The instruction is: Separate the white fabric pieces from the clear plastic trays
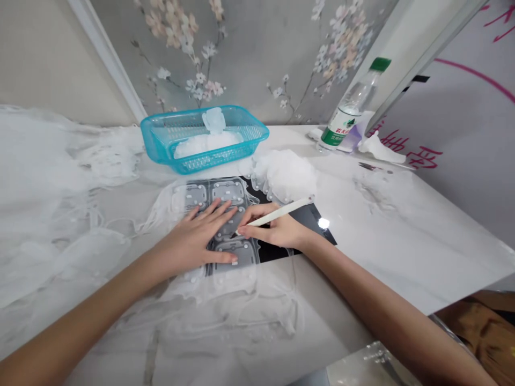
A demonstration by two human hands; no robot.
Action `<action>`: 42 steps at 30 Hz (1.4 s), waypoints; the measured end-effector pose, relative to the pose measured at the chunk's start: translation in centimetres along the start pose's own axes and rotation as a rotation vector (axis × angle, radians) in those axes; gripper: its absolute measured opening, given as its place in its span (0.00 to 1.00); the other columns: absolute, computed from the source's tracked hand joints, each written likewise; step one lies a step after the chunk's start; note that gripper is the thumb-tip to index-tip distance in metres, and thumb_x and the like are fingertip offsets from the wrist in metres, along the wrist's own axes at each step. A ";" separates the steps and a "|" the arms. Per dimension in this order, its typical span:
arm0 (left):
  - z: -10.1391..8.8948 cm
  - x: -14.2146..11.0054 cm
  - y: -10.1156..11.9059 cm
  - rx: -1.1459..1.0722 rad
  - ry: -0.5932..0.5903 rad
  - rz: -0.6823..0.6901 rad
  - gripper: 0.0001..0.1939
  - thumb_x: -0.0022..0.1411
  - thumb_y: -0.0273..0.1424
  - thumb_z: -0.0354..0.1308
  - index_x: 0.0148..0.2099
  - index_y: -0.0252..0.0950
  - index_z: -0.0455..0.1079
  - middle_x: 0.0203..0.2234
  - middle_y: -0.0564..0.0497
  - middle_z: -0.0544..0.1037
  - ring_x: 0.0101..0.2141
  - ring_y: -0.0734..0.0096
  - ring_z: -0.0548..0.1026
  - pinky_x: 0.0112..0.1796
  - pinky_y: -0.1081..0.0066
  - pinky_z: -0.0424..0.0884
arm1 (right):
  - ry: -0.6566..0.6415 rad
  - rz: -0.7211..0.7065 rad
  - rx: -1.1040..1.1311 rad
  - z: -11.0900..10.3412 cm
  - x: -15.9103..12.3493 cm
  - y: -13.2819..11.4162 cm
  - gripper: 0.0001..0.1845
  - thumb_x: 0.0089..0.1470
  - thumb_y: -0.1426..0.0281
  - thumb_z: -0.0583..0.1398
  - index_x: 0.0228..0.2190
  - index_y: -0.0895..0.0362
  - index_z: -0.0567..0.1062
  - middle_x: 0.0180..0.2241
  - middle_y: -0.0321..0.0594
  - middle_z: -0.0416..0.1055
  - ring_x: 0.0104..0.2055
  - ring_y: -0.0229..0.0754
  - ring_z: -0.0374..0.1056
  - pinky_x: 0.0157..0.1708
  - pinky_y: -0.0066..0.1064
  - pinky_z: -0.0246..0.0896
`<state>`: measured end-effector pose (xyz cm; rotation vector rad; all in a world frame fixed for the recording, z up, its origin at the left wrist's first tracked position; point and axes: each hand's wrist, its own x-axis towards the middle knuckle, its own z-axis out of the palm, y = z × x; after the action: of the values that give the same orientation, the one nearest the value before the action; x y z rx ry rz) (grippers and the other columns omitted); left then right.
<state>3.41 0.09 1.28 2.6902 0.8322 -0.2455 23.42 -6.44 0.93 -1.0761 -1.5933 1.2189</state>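
Lying splayed: left grip [193,241]; pinching tool [286,209]: right grip [281,231]

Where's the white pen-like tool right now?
In the head view, the white pen-like tool is near the middle, in the right hand, just right of the spread left hand.

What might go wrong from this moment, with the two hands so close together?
The slim cream pen-shaped tool in the right hand has its dark tip near the spread left hand; if sharp, it might nick a finger.

The translucent moulded plastic sheet extends past the near edge of the glossy black board, so it may shift.

The tool's back end is near the heap of white translucent pieces and might disturb it.
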 end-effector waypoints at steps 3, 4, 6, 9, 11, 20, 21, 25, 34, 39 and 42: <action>0.4 0.0 0.1 0.021 0.030 -0.009 0.49 0.52 0.62 0.42 0.67 0.42 0.33 0.65 0.52 0.36 0.64 0.55 0.37 0.59 0.50 0.38 | -0.015 -0.061 -0.090 0.0 0.0 0.2 0.07 0.50 0.69 0.62 0.27 0.62 0.74 0.24 0.38 0.70 0.25 0.34 0.63 0.26 0.24 0.58; 0.5 -0.1 0.1 0.024 0.029 -0.009 0.49 0.52 0.62 0.42 0.67 0.42 0.34 0.65 0.51 0.36 0.64 0.55 0.37 0.59 0.50 0.38 | -0.025 -0.070 -0.110 0.0 0.0 0.2 0.07 0.51 0.69 0.62 0.27 0.62 0.74 0.25 0.38 0.71 0.26 0.34 0.63 0.27 0.24 0.59; 0.5 -0.1 0.1 0.024 0.031 -0.003 0.49 0.52 0.62 0.42 0.67 0.42 0.34 0.65 0.51 0.36 0.64 0.55 0.37 0.59 0.51 0.38 | -0.039 -0.073 -0.127 -0.1 -0.1 0.3 0.08 0.51 0.68 0.62 0.28 0.62 0.74 0.25 0.38 0.71 0.26 0.34 0.63 0.27 0.24 0.59; 0.5 -0.2 0.1 0.017 0.044 0.006 0.49 0.52 0.62 0.42 0.67 0.41 0.34 0.65 0.50 0.37 0.64 0.54 0.38 0.59 0.50 0.38 | -0.064 -0.073 -0.134 -0.3 -0.1 0.3 0.08 0.51 0.67 0.62 0.28 0.62 0.74 0.24 0.38 0.71 0.26 0.34 0.63 0.26 0.24 0.59; 0.3 -0.2 0.2 0.014 0.041 0.002 0.49 0.52 0.62 0.42 0.67 0.41 0.35 0.65 0.50 0.38 0.64 0.54 0.38 0.59 0.50 0.38 | -0.082 -0.074 -0.162 -0.2 -0.2 0.3 0.09 0.52 0.66 0.61 0.29 0.61 0.74 0.25 0.38 0.71 0.26 0.35 0.64 0.26 0.24 0.59; -0.1 -0.2 0.6 -0.001 0.021 -0.004 0.49 0.52 0.62 0.43 0.67 0.41 0.35 0.65 0.49 0.37 0.64 0.52 0.38 0.59 0.49 0.39 | -0.218 -0.223 -0.471 -0.6 -0.4 -1.5 0.08 0.57 0.71 0.57 0.29 0.60 0.73 0.27 0.37 0.70 0.28 0.34 0.63 0.30 0.25 0.56; -0.1 -0.2 0.6 0.001 0.019 -0.004 0.49 0.52 0.62 0.43 0.67 0.42 0.34 0.65 0.49 0.36 0.64 0.53 0.38 0.59 0.49 0.39 | -0.249 -0.193 -0.485 -1.0 -0.5 -1.9 0.08 0.57 0.72 0.56 0.29 0.60 0.73 0.27 0.37 0.69 0.27 0.34 0.62 0.29 0.24 0.55; 0.0 -0.1 0.6 0.008 0.023 -0.009 0.48 0.53 0.61 0.43 0.67 0.44 0.32 0.65 0.50 0.35 0.63 0.52 0.38 0.59 0.50 0.38 | -0.281 -0.060 -0.505 -2.8 -0.9 -3.3 0.08 0.57 0.72 0.57 0.26 0.61 0.72 0.23 0.34 0.66 0.25 0.32 0.59 0.26 0.24 0.52; 0.0 0.0 0.7 0.021 -0.006 -0.028 0.49 0.52 0.62 0.42 0.67 0.43 0.31 0.65 0.51 0.34 0.64 0.52 0.36 0.59 0.50 0.37 | -0.216 -0.045 -0.312 -2.6 -0.8 -1.7 0.11 0.56 0.65 0.58 0.30 0.62 0.73 0.25 0.37 0.69 0.26 0.33 0.59 0.26 0.24 0.54; 0.0 0.1 0.6 0.020 0.011 -0.019 0.49 0.52 0.62 0.43 0.67 0.44 0.31 0.65 0.51 0.33 0.64 0.52 0.37 0.59 0.50 0.38 | -0.129 -0.068 -0.327 -2.6 -1.0 -2.6 0.12 0.55 0.64 0.58 0.28 0.61 0.73 0.24 0.36 0.68 0.25 0.33 0.60 0.25 0.24 0.55; 0.2 0.1 0.5 0.019 0.018 -0.005 0.49 0.52 0.62 0.43 0.67 0.43 0.32 0.65 0.51 0.35 0.64 0.53 0.37 0.59 0.49 0.38 | -0.096 -0.088 -0.308 -2.0 -1.0 -2.7 0.11 0.55 0.65 0.58 0.29 0.61 0.73 0.24 0.37 0.68 0.25 0.33 0.60 0.24 0.24 0.54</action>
<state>3.78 -0.31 1.22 2.7119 0.8461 -0.2312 25.26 -7.35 3.80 -1.1364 -1.9273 1.0005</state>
